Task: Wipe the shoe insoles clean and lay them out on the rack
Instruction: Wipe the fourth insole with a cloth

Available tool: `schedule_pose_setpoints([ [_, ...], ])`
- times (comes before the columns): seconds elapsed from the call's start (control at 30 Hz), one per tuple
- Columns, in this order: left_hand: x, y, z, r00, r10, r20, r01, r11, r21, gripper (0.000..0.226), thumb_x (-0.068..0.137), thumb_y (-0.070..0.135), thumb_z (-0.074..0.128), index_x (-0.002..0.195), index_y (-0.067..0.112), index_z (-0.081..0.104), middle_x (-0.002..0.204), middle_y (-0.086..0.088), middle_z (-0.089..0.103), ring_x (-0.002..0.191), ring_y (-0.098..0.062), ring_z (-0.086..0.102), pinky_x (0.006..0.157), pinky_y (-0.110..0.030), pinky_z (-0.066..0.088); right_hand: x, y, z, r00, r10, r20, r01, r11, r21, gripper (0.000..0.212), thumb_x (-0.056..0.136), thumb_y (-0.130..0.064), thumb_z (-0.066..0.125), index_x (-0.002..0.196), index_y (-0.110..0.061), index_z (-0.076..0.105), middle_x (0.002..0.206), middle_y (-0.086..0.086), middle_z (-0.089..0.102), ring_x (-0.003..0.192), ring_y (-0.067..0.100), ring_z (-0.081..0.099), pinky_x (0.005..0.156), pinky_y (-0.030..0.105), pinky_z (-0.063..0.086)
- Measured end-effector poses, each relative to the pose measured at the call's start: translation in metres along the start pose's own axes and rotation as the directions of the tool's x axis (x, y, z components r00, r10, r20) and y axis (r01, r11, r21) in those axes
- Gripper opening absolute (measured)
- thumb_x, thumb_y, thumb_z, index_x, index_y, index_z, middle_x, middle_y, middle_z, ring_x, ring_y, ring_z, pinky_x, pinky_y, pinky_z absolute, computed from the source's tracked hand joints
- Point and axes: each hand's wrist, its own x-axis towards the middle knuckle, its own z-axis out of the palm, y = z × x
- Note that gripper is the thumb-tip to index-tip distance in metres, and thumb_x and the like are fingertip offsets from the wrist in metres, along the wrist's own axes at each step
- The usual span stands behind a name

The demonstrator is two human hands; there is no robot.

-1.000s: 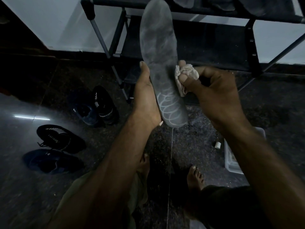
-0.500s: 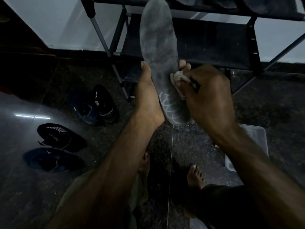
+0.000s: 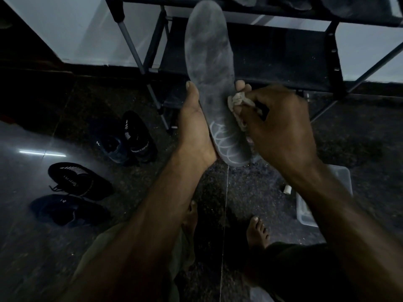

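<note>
A long grey insole [image 3: 208, 59] with a pale line pattern at its heel stands upright in front of me. My left hand [image 3: 194, 131] grips its lower left edge, thumb up along the side and fingertips showing behind the right edge. My right hand [image 3: 277, 127] holds a crumpled pale cloth [image 3: 238, 105] pressed against the insole's right side near the middle. Behind stands the black shoe rack [image 3: 272, 53]. Other dark insoles [image 3: 298, 3] lie on its top shelf, mostly cut off by the frame edge.
Two pairs of dark shoes [image 3: 128, 138] [image 3: 76, 182] sit on the dark speckled floor at left. A clear plastic tub [image 3: 305, 205] and a small white piece [image 3: 287, 189] lie at right under my forearm. My bare feet [image 3: 257, 232] are below. A pale wall backs the rack.
My right hand with the cloth has slid from the insole's right edge onto its surface and turned knuckles-up. The left hand and insole stay nearly still.
</note>
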Motion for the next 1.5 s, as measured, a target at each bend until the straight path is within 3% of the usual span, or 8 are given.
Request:
schedule_pose_setpoints([
  [0.17,0.000,0.004,-0.002,0.997,0.034,-0.070,-0.032,0.999,0.031,0.088,0.099,0.062,0.017,0.082,0.002,0.078,0.096,-0.012,0.073,0.108,-0.024,0.063,0.111,-0.038,0.040,-0.003,-0.007,0.000,0.976,0.000,0.219,-0.003,1.000,0.011,0.022,0.091,-0.024,0.065,0.078,-0.008,0.072,0.076,0.002,0.066,0.066,0.009,0.060,0.063,0.027,0.047],
  [0.23,0.000,0.005,-0.003,0.996,0.059,-0.068,-0.057,0.998,0.030,0.086,0.100,0.061,0.016,0.087,0.001,0.077,0.098,-0.013,0.073,0.114,-0.027,0.061,0.113,-0.039,0.038,-0.004,-0.007,0.000,0.976,-0.013,0.216,0.004,0.999,0.041,0.022,0.091,-0.024,0.066,0.077,-0.009,0.072,0.074,0.002,0.066,0.065,0.009,0.060,0.062,0.028,0.046],
  [0.43,-0.004,0.002,0.001,1.000,-0.018,0.001,0.018,1.000,0.018,0.082,0.098,0.066,0.019,0.102,-0.002,0.065,0.091,-0.014,0.071,0.086,-0.024,0.069,0.083,-0.036,0.058,-0.001,-0.001,0.004,1.000,-0.002,-0.019,0.002,1.000,0.016,0.021,0.092,-0.024,0.065,0.091,-0.005,0.073,0.086,0.007,0.066,0.075,0.012,0.060,0.068,0.018,0.046],
  [0.67,0.000,0.007,-0.004,0.995,0.036,-0.095,-0.030,0.998,0.056,0.080,0.100,0.061,0.016,0.103,0.000,0.067,0.103,-0.014,0.071,0.121,-0.028,0.059,0.116,-0.044,0.033,-0.003,-0.007,0.002,0.963,0.031,0.269,-0.050,0.997,0.065,0.018,0.089,-0.024,0.067,0.079,-0.011,0.073,0.074,-0.004,0.066,0.067,0.007,0.062,0.061,0.024,0.048],
  [0.9,-0.001,0.002,-0.002,1.000,-0.026,-0.016,0.027,0.999,0.033,0.081,0.098,0.065,0.017,0.110,-0.002,0.061,0.103,-0.014,0.064,0.105,-0.026,0.060,0.101,-0.040,0.046,-0.002,-0.003,0.006,0.998,0.048,0.028,-0.049,0.998,0.033,0.021,0.091,-0.026,0.066,0.084,-0.007,0.072,0.083,0.002,0.065,0.073,0.008,0.060,0.067,0.018,0.048],
  [1.1,-0.001,0.006,-0.003,0.995,0.007,-0.101,0.001,0.997,0.079,0.086,0.100,0.061,0.017,0.084,0.001,0.076,0.097,-0.014,0.073,0.111,-0.025,0.063,0.113,-0.042,0.037,-0.005,-0.012,0.001,0.958,0.102,0.270,-0.120,0.991,0.051,0.017,0.089,-0.024,0.068,0.076,-0.013,0.072,0.071,-0.006,0.068,0.064,0.004,0.063,0.060,0.020,0.050],
  [1.33,-0.002,0.003,0.000,0.997,-0.051,-0.057,0.054,0.997,0.060,0.080,0.098,0.065,0.017,0.107,0.000,0.062,0.101,-0.014,0.066,0.103,-0.026,0.061,0.102,-0.041,0.045,-0.004,-0.007,0.010,0.999,0.051,-0.002,-0.051,0.998,0.038,0.014,0.088,-0.019,0.070,0.082,-0.007,0.072,0.082,-0.006,0.061,0.071,-0.008,0.055,0.074,-0.002,0.039],
  [1.5,-0.004,0.007,0.000,0.993,-0.048,-0.106,0.055,0.996,0.067,0.077,0.099,0.063,0.019,0.107,0.000,0.062,0.107,-0.015,0.070,0.120,-0.024,0.058,0.100,-0.039,0.046,-0.005,-0.014,0.004,0.964,0.048,0.263,-0.070,0.995,0.074,0.012,0.088,-0.017,0.070,0.076,-0.013,0.073,0.068,-0.010,0.067,0.066,0.003,0.064,0.061,0.011,0.049],
])
